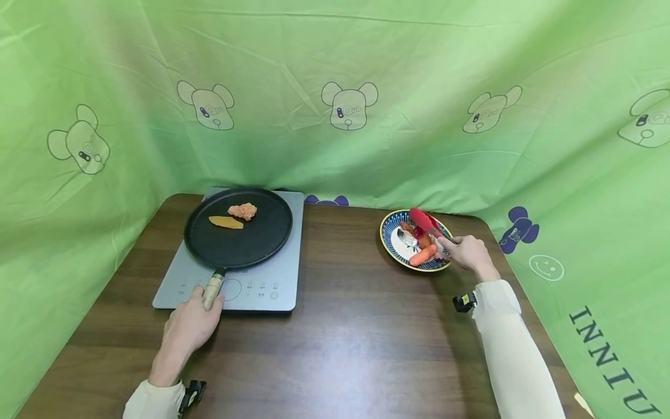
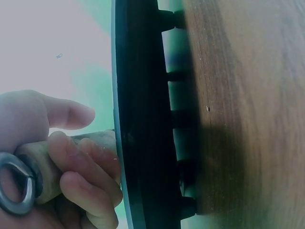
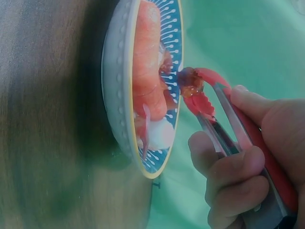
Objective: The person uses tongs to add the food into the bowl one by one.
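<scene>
1. Black frying pan (image 1: 262, 241): round, flat on the induction cooker (image 1: 285, 273), its pale handle (image 1: 213, 289) gripped by the left hand (image 1: 191, 320); a yellow strip (image 1: 226, 222) and a lumpy orange-pink piece (image 1: 243, 210) lie close together in it.
2. Metal tongs (image 1: 425, 221): red-tipped, held by the right hand (image 1: 468, 254), pinching a glossy brown morsel (image 3: 190, 83).
3. Blue-patterned bowl (image 1: 387, 237): yellow-rimmed, upright on the table (image 1: 340, 349), holding a sausage (image 1: 423, 255) among other pieces.

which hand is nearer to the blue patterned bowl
The right. The right hand is at the right edge of the bowl, holding red-tipped tongs over it; the left hand is well off to the left, gripping the pan handle.
</scene>
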Demonstrator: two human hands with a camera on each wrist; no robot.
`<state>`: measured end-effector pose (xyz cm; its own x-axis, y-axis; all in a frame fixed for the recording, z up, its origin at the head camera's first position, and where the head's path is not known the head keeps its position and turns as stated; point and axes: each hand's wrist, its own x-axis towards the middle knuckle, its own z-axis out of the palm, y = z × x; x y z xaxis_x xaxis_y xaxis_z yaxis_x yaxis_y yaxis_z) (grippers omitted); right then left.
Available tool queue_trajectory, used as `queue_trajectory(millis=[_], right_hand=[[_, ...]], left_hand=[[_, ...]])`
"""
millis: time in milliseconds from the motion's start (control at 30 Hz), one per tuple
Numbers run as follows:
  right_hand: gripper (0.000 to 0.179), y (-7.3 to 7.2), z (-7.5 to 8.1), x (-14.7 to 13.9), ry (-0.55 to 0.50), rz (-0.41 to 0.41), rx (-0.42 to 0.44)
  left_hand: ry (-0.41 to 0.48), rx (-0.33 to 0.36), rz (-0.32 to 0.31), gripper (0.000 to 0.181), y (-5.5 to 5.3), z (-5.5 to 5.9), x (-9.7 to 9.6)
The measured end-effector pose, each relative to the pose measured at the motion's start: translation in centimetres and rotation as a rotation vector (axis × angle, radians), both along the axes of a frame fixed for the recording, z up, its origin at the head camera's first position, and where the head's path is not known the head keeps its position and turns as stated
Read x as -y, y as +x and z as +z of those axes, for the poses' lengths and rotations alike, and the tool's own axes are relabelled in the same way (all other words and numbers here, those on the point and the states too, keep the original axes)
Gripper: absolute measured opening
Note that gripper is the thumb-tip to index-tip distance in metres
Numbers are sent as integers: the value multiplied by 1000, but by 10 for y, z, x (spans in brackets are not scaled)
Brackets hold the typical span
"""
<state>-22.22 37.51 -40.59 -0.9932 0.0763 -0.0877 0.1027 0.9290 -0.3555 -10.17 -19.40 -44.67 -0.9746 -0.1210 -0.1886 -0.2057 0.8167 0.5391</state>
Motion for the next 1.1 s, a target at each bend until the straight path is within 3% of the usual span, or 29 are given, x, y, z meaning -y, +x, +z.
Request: queue_trajectory(millis=[267,800,1100], right_hand=[[65,8,0,-4,-19,-11,-33],[73,19,-4,14,-55,-11,-112],[57,24,-1,29,-65,35,-151]], left_hand=[[0,6,-2,63,0,0,-1],[6,8,-1,64,2,-2,0],[2,-2,7,61,2,-1,-1]])
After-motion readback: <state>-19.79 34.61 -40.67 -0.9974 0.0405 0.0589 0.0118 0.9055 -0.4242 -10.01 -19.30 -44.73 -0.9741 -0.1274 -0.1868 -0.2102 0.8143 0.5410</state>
